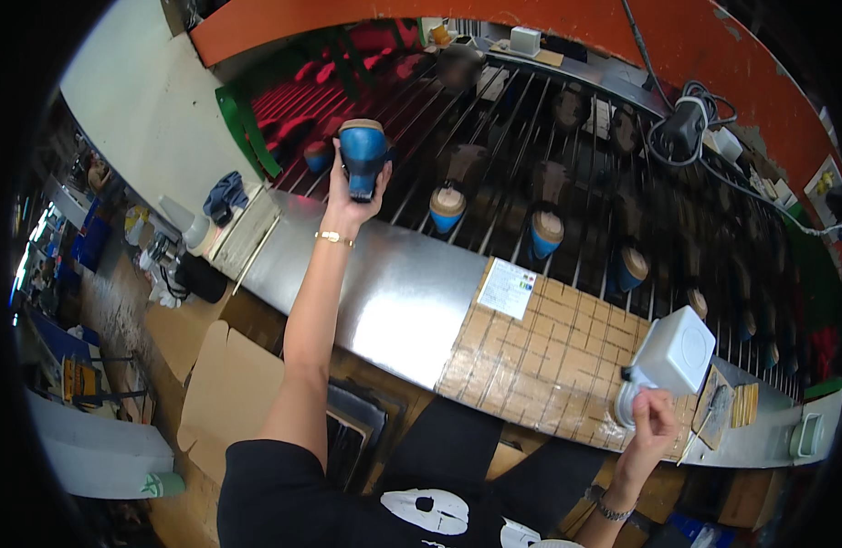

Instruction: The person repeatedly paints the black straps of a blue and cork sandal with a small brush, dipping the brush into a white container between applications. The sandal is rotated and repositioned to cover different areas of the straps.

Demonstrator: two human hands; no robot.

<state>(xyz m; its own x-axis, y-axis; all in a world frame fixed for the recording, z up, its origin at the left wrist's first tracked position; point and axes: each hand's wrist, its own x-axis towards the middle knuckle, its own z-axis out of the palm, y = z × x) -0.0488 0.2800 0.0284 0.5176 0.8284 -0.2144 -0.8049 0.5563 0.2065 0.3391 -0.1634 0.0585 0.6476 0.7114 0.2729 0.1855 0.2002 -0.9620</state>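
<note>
Industrial footwear workshop: blue-ended, shoe-shaped forms (pixel 546 233) lie in rows on a bed of metal rods (pixel 508 215); an orange machine frame (pixel 284 27) spans its far edge, a steel surface (pixel 394 292) its near edge.

A head-worn fisheye looks down at the nearby bench (pixel 403 292), rim seemingly blurred.

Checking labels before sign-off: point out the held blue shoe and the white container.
Blue shoe (pixel 362 149), head view: its blue outer surface.
White container (pixel 668 352), head view: its outer wall.
</note>
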